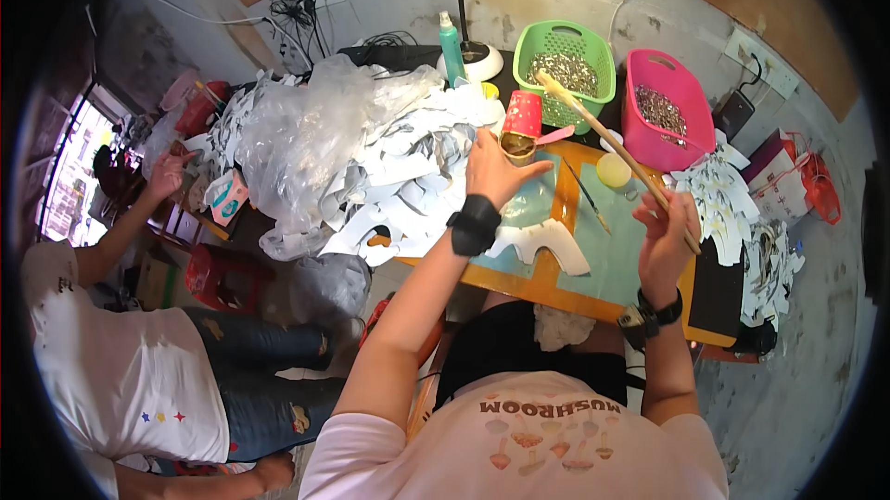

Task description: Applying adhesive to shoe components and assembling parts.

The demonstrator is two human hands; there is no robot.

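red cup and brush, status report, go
Left hand tilting red cup. Right hand gripping long wooden brush, bristles over green basket. White cutout below, nothing blocking.

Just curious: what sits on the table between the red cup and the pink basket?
In the head view, the green basket and a slanting wooden stick lie between the red cup and the pink basket.

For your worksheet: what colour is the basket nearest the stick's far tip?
Green basket, clearest in the head view.

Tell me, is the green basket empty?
No, the green basket holds a heap of small shiny bits, and the pink basket beside it holds some too.
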